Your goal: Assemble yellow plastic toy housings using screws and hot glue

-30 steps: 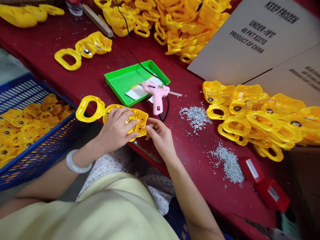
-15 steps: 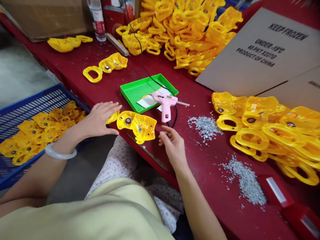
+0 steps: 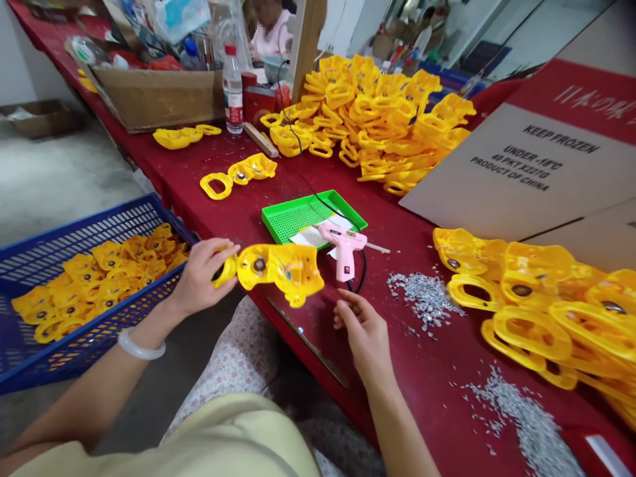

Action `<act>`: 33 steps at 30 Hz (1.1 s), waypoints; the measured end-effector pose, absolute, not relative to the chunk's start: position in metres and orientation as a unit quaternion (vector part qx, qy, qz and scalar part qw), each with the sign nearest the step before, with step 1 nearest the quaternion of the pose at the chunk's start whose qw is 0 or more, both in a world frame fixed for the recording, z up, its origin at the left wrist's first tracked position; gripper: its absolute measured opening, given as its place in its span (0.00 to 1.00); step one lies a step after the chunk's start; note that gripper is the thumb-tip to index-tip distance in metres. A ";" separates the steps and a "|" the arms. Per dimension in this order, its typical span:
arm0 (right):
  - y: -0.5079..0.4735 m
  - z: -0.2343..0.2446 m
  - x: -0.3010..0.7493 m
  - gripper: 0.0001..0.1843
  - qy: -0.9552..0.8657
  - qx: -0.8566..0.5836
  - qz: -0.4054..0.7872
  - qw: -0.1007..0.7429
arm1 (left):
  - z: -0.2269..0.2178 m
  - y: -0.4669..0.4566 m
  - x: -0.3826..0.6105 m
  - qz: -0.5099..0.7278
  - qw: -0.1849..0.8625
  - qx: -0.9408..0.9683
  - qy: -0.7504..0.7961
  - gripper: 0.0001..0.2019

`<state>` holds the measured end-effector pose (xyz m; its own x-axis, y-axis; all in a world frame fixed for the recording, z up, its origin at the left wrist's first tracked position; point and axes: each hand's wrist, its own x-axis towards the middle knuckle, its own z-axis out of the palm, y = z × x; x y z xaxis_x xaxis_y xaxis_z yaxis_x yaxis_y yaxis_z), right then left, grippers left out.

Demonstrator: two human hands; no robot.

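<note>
My left hand [image 3: 201, 279] is clamped on the loop [image 3: 224, 273] of the yellow plastic moulding [image 3: 278, 268], held over the near tabletop [image 3: 422, 411] edge; right hand [image 3: 365, 333] open, apart. Seems light, stiff; hold by loop.

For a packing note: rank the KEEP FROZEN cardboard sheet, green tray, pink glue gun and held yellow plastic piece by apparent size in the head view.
1. Cardboard sheet
2. Green tray and yellow plastic piece: they look alike, the piece nearer the camera, so unranked
3. Pink glue gun
</note>
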<state>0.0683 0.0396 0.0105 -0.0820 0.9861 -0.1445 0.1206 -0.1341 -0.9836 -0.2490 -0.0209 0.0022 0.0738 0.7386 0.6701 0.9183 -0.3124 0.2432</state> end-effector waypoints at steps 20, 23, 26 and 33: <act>0.035 -0.002 0.060 0.21 -0.650 -0.518 0.438 0.343 | 0.029 0.180 -0.322 -0.275 0.077 -0.435 -0.854 0.35; 0.034 -0.001 0.060 0.19 -0.675 -0.509 0.417 0.334 | 0.036 0.174 -0.329 -0.233 0.035 -0.454 -0.860 0.41; 0.034 0.002 0.058 0.16 -0.688 -0.503 0.398 0.340 | 0.049 0.168 -0.333 -0.185 -0.007 -0.476 -0.860 0.41; 0.034 0.014 0.053 0.13 -0.716 -0.486 0.354 0.356 | 0.061 0.176 -0.321 -0.133 -0.024 -0.465 -0.875 0.40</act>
